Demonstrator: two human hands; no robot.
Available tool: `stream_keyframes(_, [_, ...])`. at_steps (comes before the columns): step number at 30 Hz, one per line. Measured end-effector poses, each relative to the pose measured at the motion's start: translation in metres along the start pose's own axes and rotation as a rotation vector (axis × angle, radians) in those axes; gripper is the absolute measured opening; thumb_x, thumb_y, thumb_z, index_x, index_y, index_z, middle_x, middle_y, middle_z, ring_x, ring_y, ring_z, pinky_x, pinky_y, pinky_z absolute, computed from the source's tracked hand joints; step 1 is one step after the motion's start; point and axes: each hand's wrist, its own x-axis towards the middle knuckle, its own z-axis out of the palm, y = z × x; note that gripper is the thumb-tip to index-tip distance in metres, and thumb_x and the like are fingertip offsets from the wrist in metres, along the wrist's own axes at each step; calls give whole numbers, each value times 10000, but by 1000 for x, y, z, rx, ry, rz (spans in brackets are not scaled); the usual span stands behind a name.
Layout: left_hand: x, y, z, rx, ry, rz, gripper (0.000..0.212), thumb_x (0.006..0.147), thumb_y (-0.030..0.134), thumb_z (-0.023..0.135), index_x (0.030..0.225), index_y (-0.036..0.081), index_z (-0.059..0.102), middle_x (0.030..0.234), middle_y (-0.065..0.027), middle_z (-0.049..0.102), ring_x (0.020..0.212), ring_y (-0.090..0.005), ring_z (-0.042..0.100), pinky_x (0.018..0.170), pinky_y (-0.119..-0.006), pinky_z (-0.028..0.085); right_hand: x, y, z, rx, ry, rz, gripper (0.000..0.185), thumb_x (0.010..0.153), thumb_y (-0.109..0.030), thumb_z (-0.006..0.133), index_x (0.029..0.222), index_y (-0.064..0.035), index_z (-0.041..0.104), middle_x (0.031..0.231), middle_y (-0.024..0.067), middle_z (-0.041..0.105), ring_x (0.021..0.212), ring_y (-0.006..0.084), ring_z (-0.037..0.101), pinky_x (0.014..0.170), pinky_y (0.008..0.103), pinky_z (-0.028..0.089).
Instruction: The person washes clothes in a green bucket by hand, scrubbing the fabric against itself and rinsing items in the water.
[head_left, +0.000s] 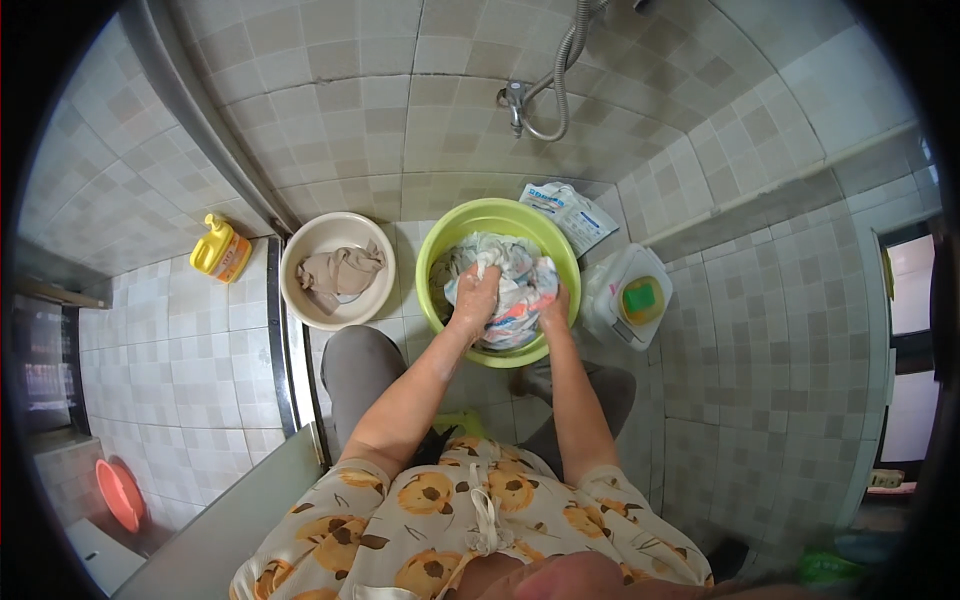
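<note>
In front of me a lime-green plastic basin (497, 210) stands on the tiled floor, filled with wet white patterned cloth (510, 256). My left hand (475, 296) is closed around a bunched part of this cloth near the basin's middle. On the right side of the basin, my right hand (555, 304) grips another part, printed with pink and blue; its fingers are partly hidden by the fabric. To the left stands a cream basin (291, 304) with a beige wet cloth (343, 271) in it.
A white lidded container (643, 330) right of the green basin carries a yellow dish with a green sponge (640, 297). A printed plastic packet (574, 217) leans behind it. A wall tap (516, 101) with a metal hose is above. A yellow pump bottle (221, 251) stands left, beyond the door track.
</note>
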Motion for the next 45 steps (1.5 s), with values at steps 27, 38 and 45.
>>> stream_keyframes(27, [10,-9,-22,307,-374,239,245,809,211,463,816,-7,575,909,-109,542,862,-189,505,795,-311,406,-31,-81,-17,1112,-629,570,756,863,-609,397,1353,-39,319,1278,96,472,1155,217,469,984,377,360])
stream_keyframes(38, [-20,43,16,274,-337,372,309,872,139,414,1145,4,469,1023,-81,550,965,-145,491,866,-287,389,-13,-156,-28,295,-483,85,299,833,-123,598,1096,11,551,973,31,597,837,107,535,728,278,455])
stream_keyframes(45, [-30,57,24,148,-410,401,321,915,133,475,1217,36,423,1094,-63,531,983,-131,489,871,-275,393,2,-176,-36,-93,-226,-219,299,800,-128,572,1042,47,564,908,208,616,832,316,606,766,370,464])
